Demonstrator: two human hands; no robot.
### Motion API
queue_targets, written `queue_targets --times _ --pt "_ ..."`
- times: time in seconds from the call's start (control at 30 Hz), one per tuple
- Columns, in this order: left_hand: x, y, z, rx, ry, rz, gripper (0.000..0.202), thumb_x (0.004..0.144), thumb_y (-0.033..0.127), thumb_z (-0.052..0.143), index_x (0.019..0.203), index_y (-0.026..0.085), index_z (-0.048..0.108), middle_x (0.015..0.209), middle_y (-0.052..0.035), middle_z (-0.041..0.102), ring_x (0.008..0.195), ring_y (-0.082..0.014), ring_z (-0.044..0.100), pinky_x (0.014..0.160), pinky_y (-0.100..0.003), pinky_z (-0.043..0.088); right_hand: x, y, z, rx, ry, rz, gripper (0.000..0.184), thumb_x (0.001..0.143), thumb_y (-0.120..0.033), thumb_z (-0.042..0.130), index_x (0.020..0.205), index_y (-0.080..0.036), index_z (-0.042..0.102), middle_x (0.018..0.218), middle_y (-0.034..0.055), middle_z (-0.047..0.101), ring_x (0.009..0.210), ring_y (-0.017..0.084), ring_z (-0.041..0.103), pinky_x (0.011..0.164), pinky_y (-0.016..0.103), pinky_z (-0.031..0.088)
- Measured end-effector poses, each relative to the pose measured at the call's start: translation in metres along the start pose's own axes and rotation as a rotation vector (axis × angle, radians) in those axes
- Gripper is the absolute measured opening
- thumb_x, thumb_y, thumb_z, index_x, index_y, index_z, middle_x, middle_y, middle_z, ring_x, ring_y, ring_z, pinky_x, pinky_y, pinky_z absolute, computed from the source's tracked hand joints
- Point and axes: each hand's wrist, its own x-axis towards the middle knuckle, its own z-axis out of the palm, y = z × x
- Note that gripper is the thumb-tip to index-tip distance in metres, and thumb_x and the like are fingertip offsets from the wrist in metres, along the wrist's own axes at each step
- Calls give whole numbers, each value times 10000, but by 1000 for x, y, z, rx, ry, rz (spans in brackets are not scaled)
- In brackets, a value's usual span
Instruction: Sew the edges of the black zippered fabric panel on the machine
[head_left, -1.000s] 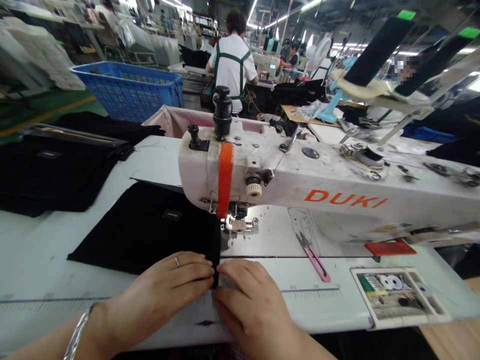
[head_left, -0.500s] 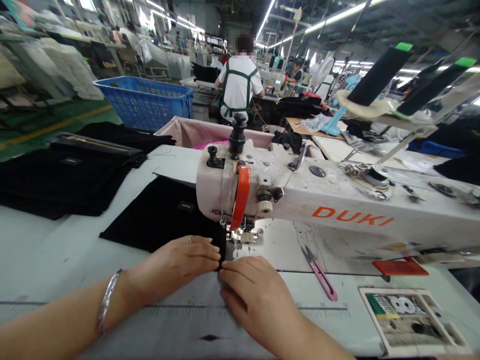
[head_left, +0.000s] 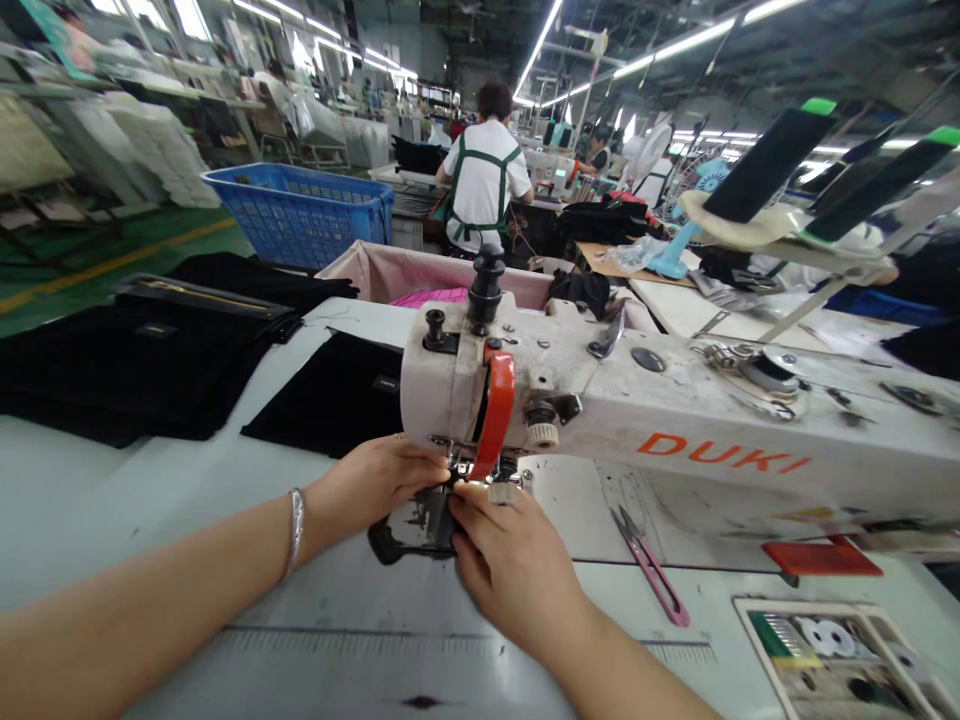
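A white sewing machine (head_left: 675, 420) marked DUKI stands across the table. A black fabric piece (head_left: 337, 395) with a small label lies under its head, running left. My left hand (head_left: 375, 485) and my right hand (head_left: 510, 560) meet right below the needle area and the orange guard (head_left: 496, 412). Fingers of both hands are pinched together on the fabric's near edge (head_left: 420, 525) at the presser foot. A bracelet is on my left wrist.
Pink-handled snips (head_left: 652, 565) lie right of my hands, with a red pad (head_left: 821, 558) and a bobbin tray (head_left: 825, 645) further right. Stacked black fabric (head_left: 127, 365) lies at left. A blue basket (head_left: 300, 210) and a seated person (head_left: 487, 175) are behind.
Both hands have slid forward with the fabric edge, from the table's near edge up to the presser foot. The black piece has moved away under the machine head.
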Motion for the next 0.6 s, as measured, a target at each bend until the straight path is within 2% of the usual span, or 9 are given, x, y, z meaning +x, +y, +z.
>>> queue_targets --times 0.13,0.27,0.47,0.6 --pt "2 -15 9 17 7 -32 169 996 203 573 1083 179 716 1095 -52 746 1014 -191 703 920 -393 576 1 0 2 17 11 -17 312 938 -120 544 1235 -127 639 1239 112 680 1134 279 589 994 468 496" --pt "0 -25 15 34 -16 -16 166 987 204 591 1113 164 692 1136 -67 725 1054 -214 689 929 -448 568 3 2 2 43 3 5 305 928 -94 537 1204 -150 653 1218 100 688 1128 266 593 998 459 495" --pt "3 -19 9 84 -26 -7 205 1014 190 531 1085 161 721 1094 -74 757 1020 -201 705 929 -417 569 3 2 2 54 18 15 299 927 -104 547 1193 -166 668 1182 104 693 1123 268 582 978 452 497" --pt "8 -11 -2 134 -33 33 206 1012 175 520 1079 168 715 1026 -51 767 956 -187 716 863 -373 590 1 4 2 95 84 -24 249 918 -89 539 1092 -174 696 1079 93 709 1031 247 599 917 419 510"
